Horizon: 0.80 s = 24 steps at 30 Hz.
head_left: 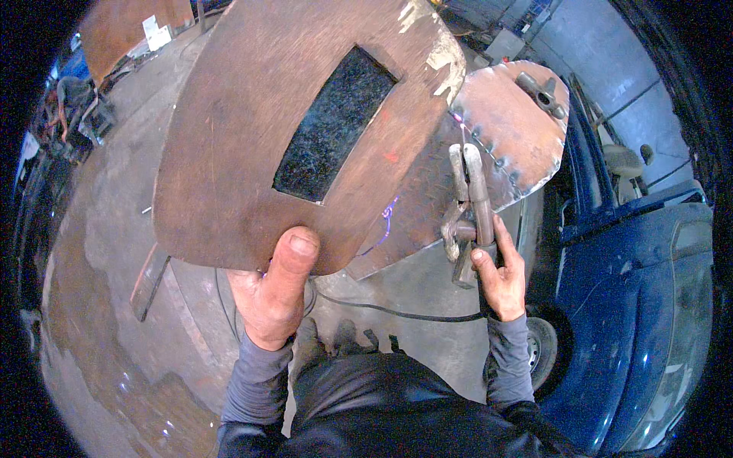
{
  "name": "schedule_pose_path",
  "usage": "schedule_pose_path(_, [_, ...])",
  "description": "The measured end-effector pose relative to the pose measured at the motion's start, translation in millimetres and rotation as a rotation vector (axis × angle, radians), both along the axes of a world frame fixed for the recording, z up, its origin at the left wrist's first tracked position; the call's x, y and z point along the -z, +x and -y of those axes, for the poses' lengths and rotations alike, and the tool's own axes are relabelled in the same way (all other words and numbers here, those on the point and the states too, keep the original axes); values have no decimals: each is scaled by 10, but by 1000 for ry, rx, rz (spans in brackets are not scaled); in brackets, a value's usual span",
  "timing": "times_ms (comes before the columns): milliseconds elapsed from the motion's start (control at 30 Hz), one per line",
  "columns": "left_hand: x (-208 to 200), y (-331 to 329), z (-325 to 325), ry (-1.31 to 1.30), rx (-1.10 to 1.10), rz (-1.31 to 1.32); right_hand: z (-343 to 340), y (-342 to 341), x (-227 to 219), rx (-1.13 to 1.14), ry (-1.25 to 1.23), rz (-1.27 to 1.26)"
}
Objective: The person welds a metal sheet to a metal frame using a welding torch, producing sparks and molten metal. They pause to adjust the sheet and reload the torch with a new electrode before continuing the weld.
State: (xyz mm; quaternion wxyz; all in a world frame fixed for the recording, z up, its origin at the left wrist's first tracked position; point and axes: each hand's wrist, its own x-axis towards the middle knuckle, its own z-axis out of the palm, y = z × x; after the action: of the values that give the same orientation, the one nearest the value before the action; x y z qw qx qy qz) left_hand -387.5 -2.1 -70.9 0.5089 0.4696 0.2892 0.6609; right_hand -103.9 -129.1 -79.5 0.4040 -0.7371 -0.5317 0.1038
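Left fingers [292,259] grip a brown welding shield [263,145]; right fingers [507,246] hold an electrode clamp [479,198].

- The left hand [279,294] grips the lower edge of a brown shield [229,168] with a dark window [336,126].
- The right hand [504,271] holds a metal clamp [479,191].
- A metal piece [528,82] lies near the metal plate's [508,114] far right corner.
- A blue vehicle [634,298] stands to the right.

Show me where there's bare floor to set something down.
Bare grey floor shows between the brown rounded, dark-windowed shield and the dark jumbled equipment far left. Around the right hand it's crowded: grey metal clamping tool, black cable, blue vehicle.
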Motion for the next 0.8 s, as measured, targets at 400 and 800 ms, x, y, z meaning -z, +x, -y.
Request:
schedule_pose_path(400, [66,24,56,-28,24,88,-48,-19,-51,-32,30,35])
schedule_pose_path(800, [2,-41,201,145,277,-108,-73,4,-16,-13,30,38])
